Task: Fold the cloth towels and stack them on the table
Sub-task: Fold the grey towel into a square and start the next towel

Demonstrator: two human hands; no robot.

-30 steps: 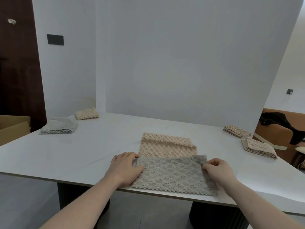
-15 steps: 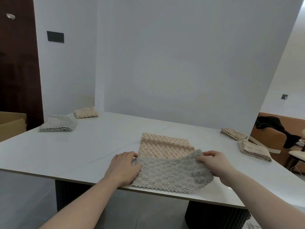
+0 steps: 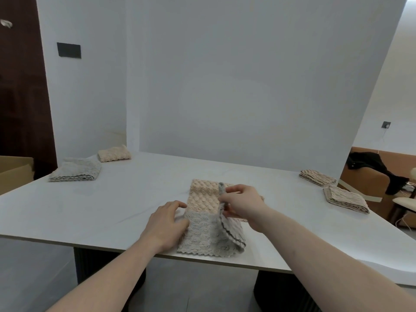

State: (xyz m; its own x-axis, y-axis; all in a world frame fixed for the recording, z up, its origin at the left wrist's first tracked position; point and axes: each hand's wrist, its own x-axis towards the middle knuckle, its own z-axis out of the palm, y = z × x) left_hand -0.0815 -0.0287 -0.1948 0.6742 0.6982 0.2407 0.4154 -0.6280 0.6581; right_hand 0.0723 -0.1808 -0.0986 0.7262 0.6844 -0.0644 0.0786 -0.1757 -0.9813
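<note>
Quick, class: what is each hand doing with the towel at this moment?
Left hand: open, fingers pressing the grey towel flat on the table.
Right hand: pinching the grey towel's lifted right edge.

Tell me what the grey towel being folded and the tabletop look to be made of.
Grey towel: soft textile, likely microfibre or knitted fleece; raised scale-like pattern, scalloped edge, and it bends limply where the right hand lifts it. Tabletop: thin, hard white slab with faint veining and a dull sheen, possibly sintered stone or marble-look laminate; cannot tell which.
</note>
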